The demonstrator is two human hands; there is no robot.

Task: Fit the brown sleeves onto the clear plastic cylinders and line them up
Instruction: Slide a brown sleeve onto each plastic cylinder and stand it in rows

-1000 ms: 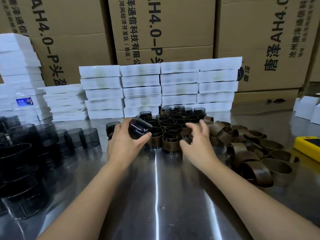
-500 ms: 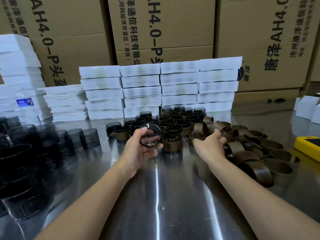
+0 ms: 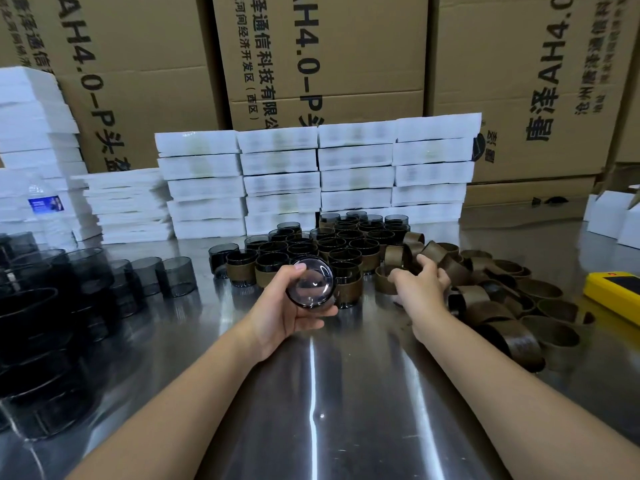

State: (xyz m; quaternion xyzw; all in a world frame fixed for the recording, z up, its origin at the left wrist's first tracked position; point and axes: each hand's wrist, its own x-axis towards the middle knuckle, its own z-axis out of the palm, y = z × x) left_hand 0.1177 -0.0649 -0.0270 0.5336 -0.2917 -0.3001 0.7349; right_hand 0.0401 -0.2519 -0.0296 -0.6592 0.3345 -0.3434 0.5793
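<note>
My left hand [image 3: 280, 313] grips a clear smoky plastic cylinder [image 3: 310, 284], its round end turned toward me, just above the steel table. To its right, my right hand [image 3: 420, 289] reaches into the pile of loose brown sleeves [image 3: 485, 299], with fingers curled over a brown sleeve [image 3: 386, 280] at the pile's left edge. Behind both hands stands a block of sleeved cylinders [image 3: 332, 251] in rows. Bare clear cylinders [image 3: 145, 275] lie in a heap at the left.
The steel table [image 3: 318, 393] stretches toward me. Stacks of white flat boxes [image 3: 318, 174] and large cardboard cartons [image 3: 318, 64] close off the back. A yellow device [image 3: 614, 289] lies at the right edge. A water bottle [image 3: 48, 209] stands at the left.
My left hand has turned the cylinder so its end faces me and lowered it slightly. My right hand has moved right from the sleeved block into the loose sleeve pile.
</note>
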